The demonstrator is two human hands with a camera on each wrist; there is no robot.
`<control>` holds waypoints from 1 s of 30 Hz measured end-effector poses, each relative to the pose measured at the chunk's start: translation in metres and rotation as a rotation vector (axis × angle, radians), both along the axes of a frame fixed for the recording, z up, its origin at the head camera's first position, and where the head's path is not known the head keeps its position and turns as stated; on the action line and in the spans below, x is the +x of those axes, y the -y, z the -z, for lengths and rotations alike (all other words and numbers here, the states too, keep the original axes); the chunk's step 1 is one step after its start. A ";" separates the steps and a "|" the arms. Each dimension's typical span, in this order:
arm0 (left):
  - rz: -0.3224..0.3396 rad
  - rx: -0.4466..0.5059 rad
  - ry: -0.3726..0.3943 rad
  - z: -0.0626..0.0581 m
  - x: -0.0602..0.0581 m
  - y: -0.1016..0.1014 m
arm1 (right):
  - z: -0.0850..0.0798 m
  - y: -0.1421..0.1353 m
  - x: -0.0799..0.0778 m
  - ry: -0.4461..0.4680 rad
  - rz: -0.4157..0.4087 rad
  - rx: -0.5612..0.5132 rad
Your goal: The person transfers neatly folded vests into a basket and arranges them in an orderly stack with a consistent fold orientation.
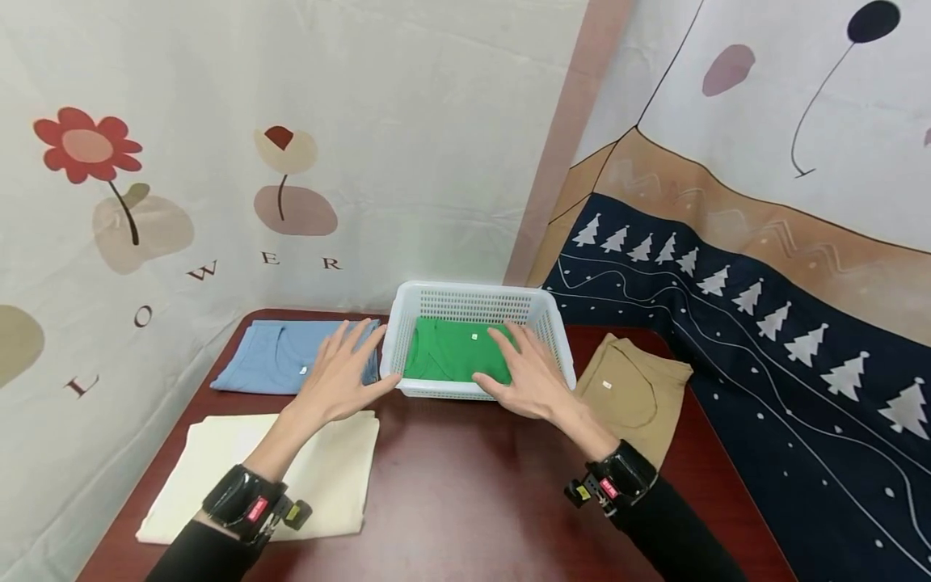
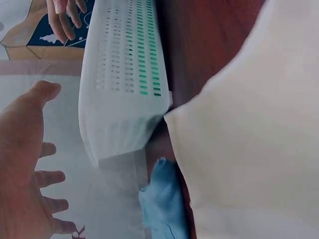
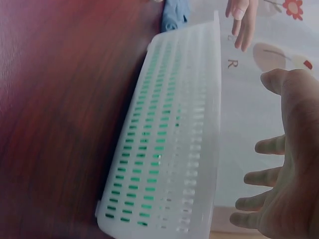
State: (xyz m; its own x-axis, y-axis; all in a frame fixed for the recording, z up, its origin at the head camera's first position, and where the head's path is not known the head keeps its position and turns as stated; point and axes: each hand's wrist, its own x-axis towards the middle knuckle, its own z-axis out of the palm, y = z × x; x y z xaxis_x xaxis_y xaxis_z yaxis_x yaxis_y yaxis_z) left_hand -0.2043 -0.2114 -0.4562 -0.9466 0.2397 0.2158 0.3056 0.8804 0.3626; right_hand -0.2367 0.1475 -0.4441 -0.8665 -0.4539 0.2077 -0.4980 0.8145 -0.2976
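A folded green shirt [image 1: 451,352] with a small white tag lies inside the white plastic basket [image 1: 473,301]. My right hand [image 1: 534,376] hovers over the basket's right side, fingers spread and holding nothing. To the basket's left, my left hand [image 1: 339,378] is held with fingers stretched out above the folded blue shirt [image 1: 265,356], its thumb close to the basket's corner. Both wrist views show the hands higher than the basket rim, with nothing in them. Green shows through the slots of the basket wall [image 3: 154,134] in the right wrist view.
A folded cream cloth [image 1: 320,485] lies at the table's left front, partly under the left forearm. Right of the basket is a folded tan shirt [image 1: 618,388]. The dark red table [image 1: 451,485] stands against a printed curtain [image 1: 407,145].
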 end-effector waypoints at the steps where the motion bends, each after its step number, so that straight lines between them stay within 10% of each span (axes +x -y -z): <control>1: -0.007 0.002 0.003 0.001 0.003 0.003 | 0.000 0.002 0.002 0.002 -0.004 -0.001; 30: -0.234 0.042 0.032 0.017 0.080 0.143 | 0.004 0.098 0.049 -0.016 -0.293 -0.006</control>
